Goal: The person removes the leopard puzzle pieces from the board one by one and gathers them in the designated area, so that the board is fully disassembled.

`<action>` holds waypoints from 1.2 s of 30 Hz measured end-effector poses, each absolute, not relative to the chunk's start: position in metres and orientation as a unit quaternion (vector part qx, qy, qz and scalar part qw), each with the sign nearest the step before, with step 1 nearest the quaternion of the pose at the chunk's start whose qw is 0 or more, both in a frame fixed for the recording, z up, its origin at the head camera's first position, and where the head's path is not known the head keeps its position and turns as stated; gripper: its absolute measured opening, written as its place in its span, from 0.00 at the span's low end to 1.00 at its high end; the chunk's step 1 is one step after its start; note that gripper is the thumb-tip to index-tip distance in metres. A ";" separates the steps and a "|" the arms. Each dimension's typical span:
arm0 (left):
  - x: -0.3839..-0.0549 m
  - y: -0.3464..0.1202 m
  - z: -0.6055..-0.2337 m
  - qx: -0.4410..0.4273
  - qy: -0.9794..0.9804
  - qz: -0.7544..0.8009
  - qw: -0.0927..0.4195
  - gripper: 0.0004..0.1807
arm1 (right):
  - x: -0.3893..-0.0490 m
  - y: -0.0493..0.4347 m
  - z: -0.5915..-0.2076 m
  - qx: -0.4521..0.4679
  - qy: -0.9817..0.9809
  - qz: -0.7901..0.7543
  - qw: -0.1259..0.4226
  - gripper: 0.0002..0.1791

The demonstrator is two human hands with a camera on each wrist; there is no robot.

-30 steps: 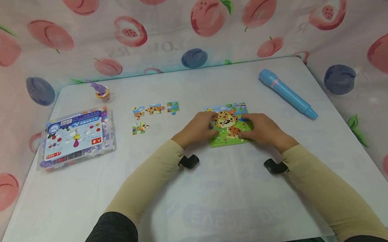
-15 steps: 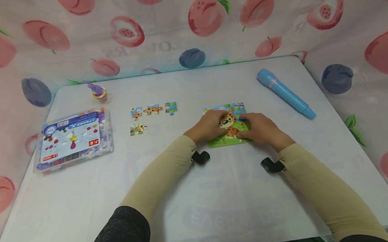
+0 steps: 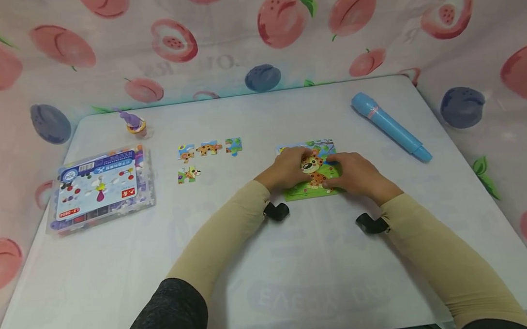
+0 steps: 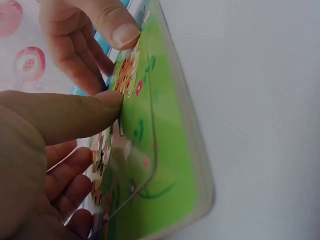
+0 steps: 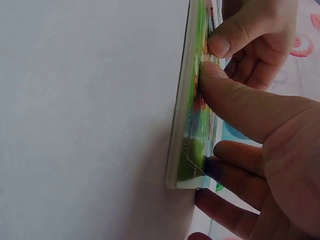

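A jigsaw puzzle board [image 3: 313, 191] with a spotted cub on green lies flat on the white table. My left hand [image 3: 287, 168] is over its left part, the thumb touching the picture and the fingers bent near the far side, as the left wrist view shows. On the right part rests my right hand [image 3: 357, 175], its thumb [image 5: 235, 95] on the picture and its fingers spread by the board's edge. The two thumbs are close together. Left of the board lie several loose pieces, among them a spotted piece [image 3: 208, 148], a blue-green piece [image 3: 234, 145] and a cub-head piece [image 3: 188, 174].
A clear plastic case [image 3: 99, 187] with a printed label lies at the left. Behind it stands a small purple-topped toy [image 3: 133, 123]. A light-blue microphone-shaped tube [image 3: 390, 126] lies at the back right. A fruit-print curtain [image 3: 217, 30] hangs behind the white table [image 3: 319, 264].
My left hand has moved right, from the board's left edge to farther over the picture, then hardly at all in the last half second. My right hand stays in place.
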State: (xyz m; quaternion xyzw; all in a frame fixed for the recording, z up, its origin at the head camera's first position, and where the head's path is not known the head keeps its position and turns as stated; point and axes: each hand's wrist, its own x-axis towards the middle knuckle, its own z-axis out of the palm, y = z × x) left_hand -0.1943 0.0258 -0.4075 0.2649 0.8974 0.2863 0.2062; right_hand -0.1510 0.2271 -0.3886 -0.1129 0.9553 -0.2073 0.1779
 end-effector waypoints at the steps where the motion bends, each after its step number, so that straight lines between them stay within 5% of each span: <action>1: -0.194 0.027 -0.408 0.261 0.898 0.288 0.207 0.36 | -0.151 0.227 -0.389 -0.112 0.955 -0.209 0.179 0.41; 36: -0.194 0.017 -0.406 0.285 0.878 0.324 0.208 0.33 | -0.151 0.226 -0.385 -0.112 0.956 -0.207 0.177 0.41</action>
